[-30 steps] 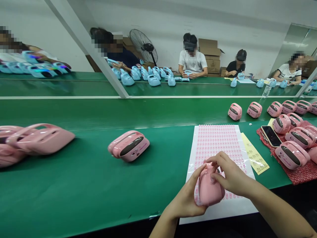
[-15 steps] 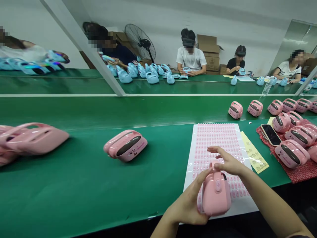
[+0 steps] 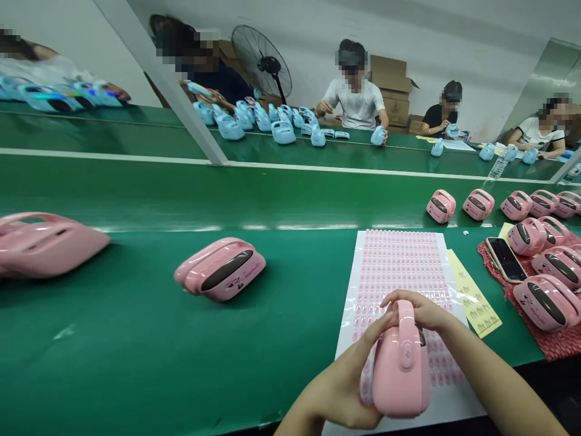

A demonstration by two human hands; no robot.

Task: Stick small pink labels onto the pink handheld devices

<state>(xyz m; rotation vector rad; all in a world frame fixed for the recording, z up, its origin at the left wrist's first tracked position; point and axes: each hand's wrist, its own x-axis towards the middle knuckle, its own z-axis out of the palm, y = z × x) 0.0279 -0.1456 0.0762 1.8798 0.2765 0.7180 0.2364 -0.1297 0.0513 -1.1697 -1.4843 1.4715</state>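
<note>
A pink plastic device with a carry handle (image 3: 402,375) is held upright over the sticker sheet, its end with a small oval button facing me. My left hand (image 3: 351,378) is wrapped round its left side, thumb along the upper edge. Curled over the far end by the handle is my right hand (image 3: 415,309); its fingertips are partly hidden behind the device. Below lies a white sheet (image 3: 347,330) bearing rows of small pink oval stickers (image 3: 399,260). A yellow sticker sheet (image 3: 474,297) lies just right of it.
Another pink device (image 3: 222,269) stands left on the green table (image 3: 149,357). More pink devices (image 3: 547,303) crowd a red mat (image 3: 560,345) at right, beside a phone (image 3: 506,260). Across the divider, several co-workers (image 3: 358,103) sit by light-blue devices (image 3: 284,132).
My right hand has closed in from spread fingers onto the far end of the pink device. The view has shifted slightly. Across the table, a co-worker has moved a blue device to the right.
</note>
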